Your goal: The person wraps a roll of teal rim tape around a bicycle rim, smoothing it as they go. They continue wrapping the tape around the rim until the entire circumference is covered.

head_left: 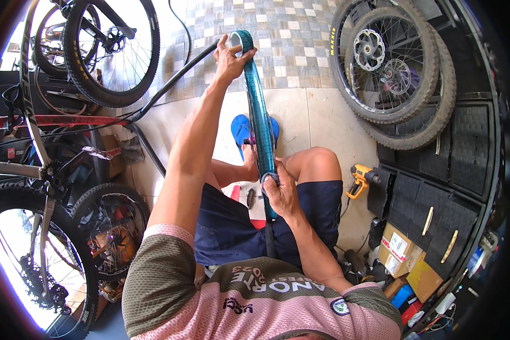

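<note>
A bicycle wheel stands edge-on between my knees, its rim covered with teal rim tape (259, 107) along the side facing up. My left hand (229, 63) reaches to the far end and grips the roll of teal tape (242, 39), from which a strip runs onto the rim. Close to my lap, my right hand (283, 195) is closed around the rim, its thumb pressing a small grey-blue piece, apparently cloth (270, 177), on the tape. A purple hub (248, 141) shows at the wheel's left side; most spokes are hidden.
Bicycles with a grey frame (37, 136) and a black tyre (112, 102) stand at the left. Two wheels (405, 116) lean at the upper right. A yellow heat gun (358, 181) lies right of my knee, near cardboard boxes (399, 249). A black hose (170, 82) crosses behind my left arm.
</note>
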Demonstrator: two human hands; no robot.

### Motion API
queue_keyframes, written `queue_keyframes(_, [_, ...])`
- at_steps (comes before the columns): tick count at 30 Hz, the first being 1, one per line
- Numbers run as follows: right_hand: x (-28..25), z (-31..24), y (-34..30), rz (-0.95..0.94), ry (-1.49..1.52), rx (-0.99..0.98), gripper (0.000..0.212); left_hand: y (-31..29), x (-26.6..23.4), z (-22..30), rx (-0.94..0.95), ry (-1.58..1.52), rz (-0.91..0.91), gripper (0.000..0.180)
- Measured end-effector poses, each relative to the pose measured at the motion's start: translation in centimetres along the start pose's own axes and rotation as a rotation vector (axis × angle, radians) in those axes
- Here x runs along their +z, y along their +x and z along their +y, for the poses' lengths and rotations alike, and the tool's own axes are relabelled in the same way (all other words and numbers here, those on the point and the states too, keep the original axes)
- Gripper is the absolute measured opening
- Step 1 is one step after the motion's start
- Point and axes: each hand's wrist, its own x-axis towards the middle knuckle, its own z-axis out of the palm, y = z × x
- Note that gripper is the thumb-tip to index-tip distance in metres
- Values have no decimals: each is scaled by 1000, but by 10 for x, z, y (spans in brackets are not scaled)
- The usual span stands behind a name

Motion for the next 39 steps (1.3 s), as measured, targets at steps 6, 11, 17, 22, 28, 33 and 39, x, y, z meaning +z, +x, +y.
queue_keyframes(6, [-2,-1,-3,11,-40,-13,41,1,-2,0,-20,104,-24,52])
queue_keyframes(11, [-8,9,-5,-15,-35,4,45,0,-2,10,-113,127,-65,59])
queue_keyframes(17, [-10,2,-4,-74,-26,-44,55,2,-4,14,-281,57,-133,50])
queue_keyframes(22, [-28,-23,3,-116,-160,-157,79,-7,-9,15,-475,-470,-363,27])
queue_keyframes(28, [-16,-23,69,-53,-94,-66,87,-13,-16,14,-486,-605,-340,23])
queue_keyframes(33, [-10,-16,178,-59,-33,69,94,-17,-14,19,-522,-630,-321,21])
queue_keyframes(39, [8,-50,276,-84,-97,312,106,-14,-24,7,-533,-544,-316,21])
